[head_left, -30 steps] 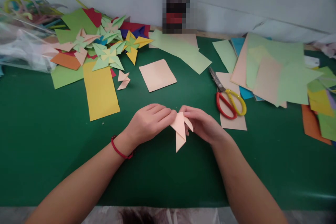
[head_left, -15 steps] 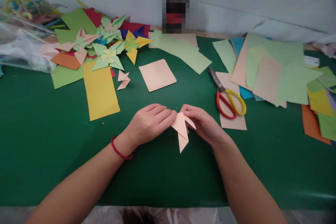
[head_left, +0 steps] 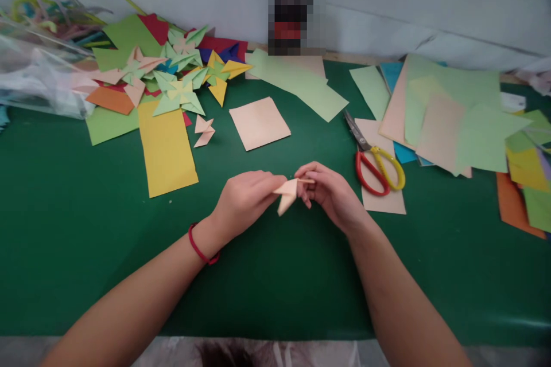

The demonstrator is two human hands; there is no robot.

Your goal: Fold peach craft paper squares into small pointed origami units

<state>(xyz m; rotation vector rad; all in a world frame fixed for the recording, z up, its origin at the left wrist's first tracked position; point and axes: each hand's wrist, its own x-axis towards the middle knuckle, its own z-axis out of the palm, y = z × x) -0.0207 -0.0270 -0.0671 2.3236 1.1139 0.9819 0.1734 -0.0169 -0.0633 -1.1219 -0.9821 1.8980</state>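
A small folded piece of pale pink paper [head_left: 287, 194] is held between my two hands above the green table. My left hand [head_left: 249, 199] pinches its left side, the fingers pressed together. My right hand [head_left: 323, 190] has its thumb and fingertips closed on a thin flap at the paper's right edge. Parts of the folds are hidden behind my fingers. Just beyond lies a flat pink paper square [head_left: 260, 124]. To its left rests another small folded pink piece [head_left: 204, 131].
Folded paper stars [head_left: 178, 94] and coloured sheets crowd the back left beside a clear plastic bag [head_left: 43, 77]. A yellow sheet [head_left: 167, 152] lies nearer. Scissors [head_left: 373, 156] with red and yellow handles rest on pink paper, right of my hand. More sheets [head_left: 482, 126] overlap further right.
The folded pink paper has turned in my hands, so its points no longer hang as far down. My right hand has shifted slightly up.
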